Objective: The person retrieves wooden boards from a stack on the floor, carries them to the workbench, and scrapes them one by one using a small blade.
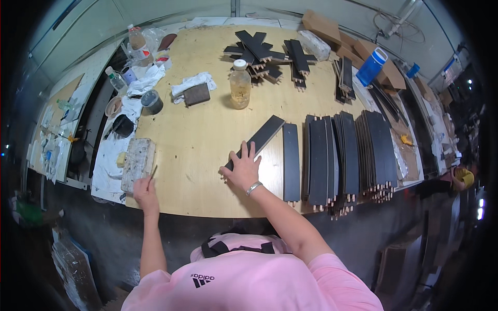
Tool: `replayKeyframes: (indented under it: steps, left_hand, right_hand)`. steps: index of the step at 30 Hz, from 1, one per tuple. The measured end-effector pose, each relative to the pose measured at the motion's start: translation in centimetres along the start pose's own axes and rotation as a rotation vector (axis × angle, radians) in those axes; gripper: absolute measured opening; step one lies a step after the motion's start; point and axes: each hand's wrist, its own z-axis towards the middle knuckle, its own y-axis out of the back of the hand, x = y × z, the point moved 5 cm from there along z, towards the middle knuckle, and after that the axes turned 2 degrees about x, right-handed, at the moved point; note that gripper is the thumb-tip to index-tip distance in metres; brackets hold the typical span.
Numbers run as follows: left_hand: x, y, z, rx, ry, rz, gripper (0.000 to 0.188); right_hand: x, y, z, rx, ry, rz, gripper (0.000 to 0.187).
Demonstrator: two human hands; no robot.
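A black wooden slat [267, 132] with pale dowel pegs lies slantwise on the yellowish worktable [181, 140]. My right hand [245, 171] is spread over its near end, thumb at one side and fingers across it, holding it against the tabletop. At the table's front left edge, my left hand [146, 194] pinches a thin brown stick [154, 171]; its lower part is hidden in the fingers. Beside that hand rests a paint-smeared pale block [139, 160]. Just right of the slanted slat, another black slat [291, 160] lies lengthwise.
Rows of black slats [329, 160] stand at right, with a loose pile [257, 54] behind. A bottle of cloudy liquid [239, 85] stands mid-table near a dark block [197, 95] on white cloth. Dark cups [152, 102] and bottles [138, 44] line the left; a blue jug [372, 67] stands back right.
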Motion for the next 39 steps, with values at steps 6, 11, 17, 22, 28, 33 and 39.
replayKeyframes:
  steps: [6,11,17,22,28,33,39]
  left_hand:
    - [-9.2,-7.0,-2.8,0.416,0.252,-0.652,0.015]
    - [-16.5,-11.4,-1.6,0.557,0.173,-0.779,0.016]
    - [-21.1,-17.3,2.9,0.56,0.001,-0.611,0.013]
    - [-22.9,-19.5,5.3,0.332,-0.232,-0.425,0.007]
    - [-25.4,-14.2,-3.1,0.438,-0.527,-0.499,0.003]
    - [-24.9,-17.0,0.7,0.347,-0.385,-0.509,0.003]
    - [-25.2,-16.6,-1.7,0.363,-0.602,-0.426,0.006]
  right_hand:
    - [-1.9,-1.0,-7.1,0.165,0.248,0.058,0.038]
    - [-4.8,1.3,-13.0,0.037,0.366,0.308,0.048]
    - [-7.9,2.0,-16.7,-0.205,-0.12,0.318,0.068]
    - [-7.6,1.6,-16.7,-0.326,-0.066,0.318,0.063]
    - [-8.5,1.3,-17.0,-0.377,-0.109,0.391,0.056]
    - [-8.3,1.5,-17.1,-0.376,-0.095,0.397,0.051]
    - [-8.5,1.5,-17.0,-0.353,-0.118,0.431,0.049]
